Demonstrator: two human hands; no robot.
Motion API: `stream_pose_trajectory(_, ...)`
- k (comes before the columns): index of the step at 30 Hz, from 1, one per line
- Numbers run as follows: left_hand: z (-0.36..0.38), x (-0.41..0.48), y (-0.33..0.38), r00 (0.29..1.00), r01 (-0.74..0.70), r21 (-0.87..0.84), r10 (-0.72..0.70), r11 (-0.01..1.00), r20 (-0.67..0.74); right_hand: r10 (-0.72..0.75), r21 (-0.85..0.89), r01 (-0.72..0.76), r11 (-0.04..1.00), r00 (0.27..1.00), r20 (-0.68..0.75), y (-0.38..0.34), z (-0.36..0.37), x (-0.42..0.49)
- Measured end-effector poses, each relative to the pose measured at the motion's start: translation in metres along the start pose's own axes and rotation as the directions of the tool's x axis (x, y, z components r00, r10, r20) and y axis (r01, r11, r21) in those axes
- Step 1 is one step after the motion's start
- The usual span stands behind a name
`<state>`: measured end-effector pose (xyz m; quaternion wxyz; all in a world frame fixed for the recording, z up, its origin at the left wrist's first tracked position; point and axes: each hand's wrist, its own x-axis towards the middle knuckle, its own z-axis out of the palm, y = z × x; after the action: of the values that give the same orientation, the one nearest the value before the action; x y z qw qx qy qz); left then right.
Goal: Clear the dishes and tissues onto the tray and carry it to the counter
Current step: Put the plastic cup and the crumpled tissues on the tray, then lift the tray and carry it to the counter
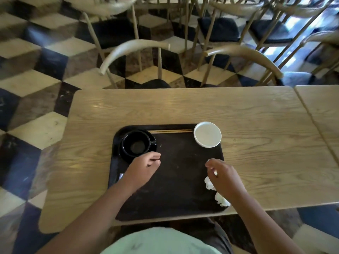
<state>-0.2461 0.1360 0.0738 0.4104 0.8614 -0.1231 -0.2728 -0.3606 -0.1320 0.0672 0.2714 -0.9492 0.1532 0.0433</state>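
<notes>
A black tray (174, 189) lies on the wooden table (256, 134) in front of me. A black cup (135, 143) stands on a black saucer (153, 138) in the tray's far left corner. A pair of chopsticks (170, 131) lies along the far rim. A white bowl (207, 134) sits at the far right corner. Crumpled white tissues (208, 183) lie at the tray's right edge, and another tissue (222, 199) lies nearer me. My left hand (143, 167) hovers just in front of the saucer, fingers curled in a pinch. My right hand (225, 176) is over the tissues, with white tissue showing at its fingertips.
A small shiny wrapper (121, 176) lies by the tray's left rim. Wooden chairs (135, 50) stand beyond the table's far edge. A second table (322, 107) adjoins on the right. The floor is patterned tile.
</notes>
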Motion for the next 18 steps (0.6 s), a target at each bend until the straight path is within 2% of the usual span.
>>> stream_pose_trajectory(4,-0.051,-0.036,-0.029,0.971,0.024,-0.182,-0.066,0.983,-0.229,0.062,0.057,-0.055,0.997,0.991,-0.120,0.014,-0.003,0.000)
stream_pose_trajectory(8,-0.079,-0.060,-0.075,0.881,0.119,-0.293,-0.237,0.949,-0.409,0.131,0.111,-0.104,0.988,0.954,-0.271,0.045,-0.008,0.002)
stream_pose_trajectory(11,-0.079,-0.072,-0.105,0.804,0.210,-0.312,-0.345,0.927,-0.484,0.309,0.187,-0.257,0.948,0.880,-0.361,0.073,-0.005,0.004)
stream_pose_trajectory(14,-0.066,-0.069,-0.128,0.728,0.287,-0.333,-0.430,0.898,-0.534,0.541,0.293,-0.463,0.836,0.783,-0.307,0.100,0.006,0.006)
stream_pose_trajectory(16,-0.055,-0.058,-0.138,0.694,0.347,-0.357,-0.493,0.867,-0.525,0.601,0.311,-0.524,0.793,0.755,-0.262,0.114,0.015,0.008)
stream_pose_trajectory(18,-0.045,-0.044,-0.147,0.690,0.392,-0.359,-0.529,0.847,-0.495,0.614,0.297,-0.548,0.782,0.758,-0.219,0.118,0.024,0.010)
